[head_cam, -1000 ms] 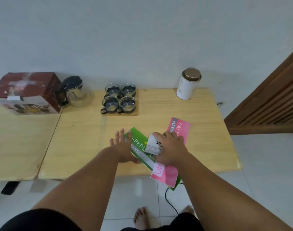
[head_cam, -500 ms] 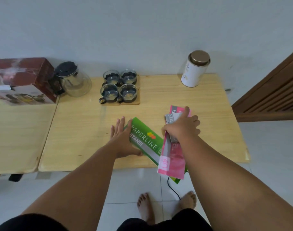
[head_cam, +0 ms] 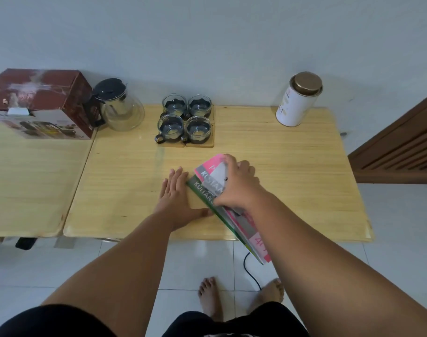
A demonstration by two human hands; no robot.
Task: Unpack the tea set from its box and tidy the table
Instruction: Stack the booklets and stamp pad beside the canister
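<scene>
My right hand (head_cam: pixel 236 184) grips a stack of a pink booklet (head_cam: pixel 257 242), a grey one and a green one (head_cam: pixel 202 192), tilted on edge over the wooden table (head_cam: pixel 292 181); the stack's near end overhangs the front edge. My left hand (head_cam: pixel 176 193) lies flat on the table, fingers together against the green booklet's left side. At the back stand a glass teapot (head_cam: pixel 120 108) with a black lid, several glass cups (head_cam: pixel 185 117) on wooden coasters, and the red tea set box (head_cam: pixel 39 103) at far left.
A white tin (head_cam: pixel 298 98) with a gold lid stands at the back right. A second table (head_cam: pixel 25 186) adjoins on the left. A brown slatted door (head_cam: pixel 402 147) is on the right. A black cable (head_cam: pixel 251 271) lies on the tiled floor near my bare feet.
My right hand has brought the pink and grey booklets leftward onto the green one, and the stack now stands tilted on edge. My left hand has stayed beside it.
</scene>
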